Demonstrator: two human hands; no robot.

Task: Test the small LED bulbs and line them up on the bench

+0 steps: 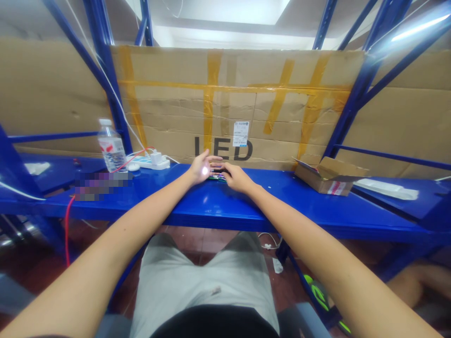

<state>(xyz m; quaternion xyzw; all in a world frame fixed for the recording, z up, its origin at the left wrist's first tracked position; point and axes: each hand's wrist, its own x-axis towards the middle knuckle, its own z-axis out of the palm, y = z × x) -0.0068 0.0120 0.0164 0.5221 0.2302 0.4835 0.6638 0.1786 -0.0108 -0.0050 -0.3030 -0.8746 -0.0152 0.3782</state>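
Observation:
Both my arms reach forward over the blue metal shelf (211, 202). My left hand (200, 168) and my right hand (237, 177) meet on a small dark item with green and coloured bits (217, 175) lying on the shelf near the cardboard wall. A bright spot of light glows at my left hand. The item is mostly hidden by my fingers, and I cannot tell exactly what it is. The fingers of both hands curl around it.
A water bottle (111, 146) stands at the left, next to a white power strip (152, 161) with a red cable (66, 220). An open cardboard box (327, 176) and a flat white piece (385, 188) lie at the right. Taped cardboard (239, 103) backs the shelf.

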